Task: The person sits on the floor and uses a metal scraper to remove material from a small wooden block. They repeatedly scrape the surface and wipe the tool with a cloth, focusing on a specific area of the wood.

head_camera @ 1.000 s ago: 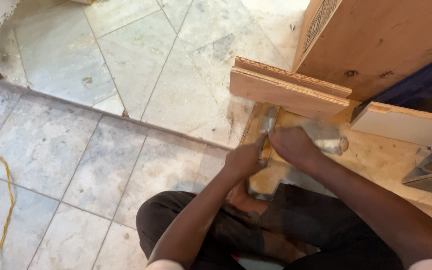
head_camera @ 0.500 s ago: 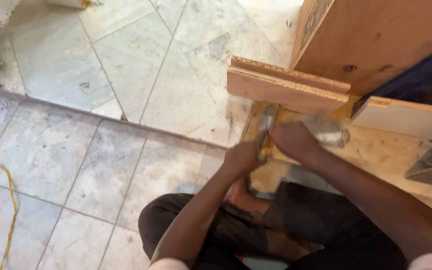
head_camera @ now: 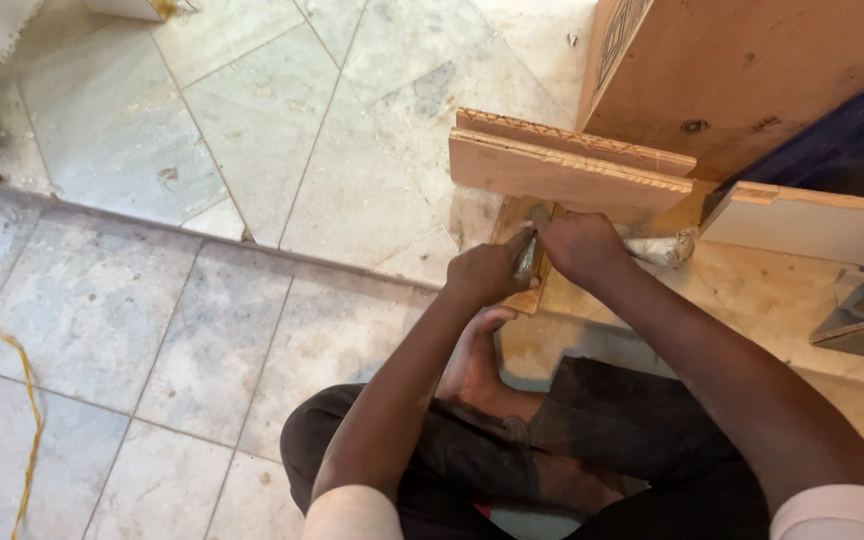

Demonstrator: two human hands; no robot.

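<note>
Not much has shifted over the last second: left hand stays clenched on a grey tool, right hand grips it too, centre-right of frame, under the stacked wood boards. Same working spot.

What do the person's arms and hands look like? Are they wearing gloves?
No gloves. Both the left hand and the right hand are bare, and so are the forearms. Short, light pinkish-white sleeves show at the upper arms. No watch, rings or bands can be seen.
</note>
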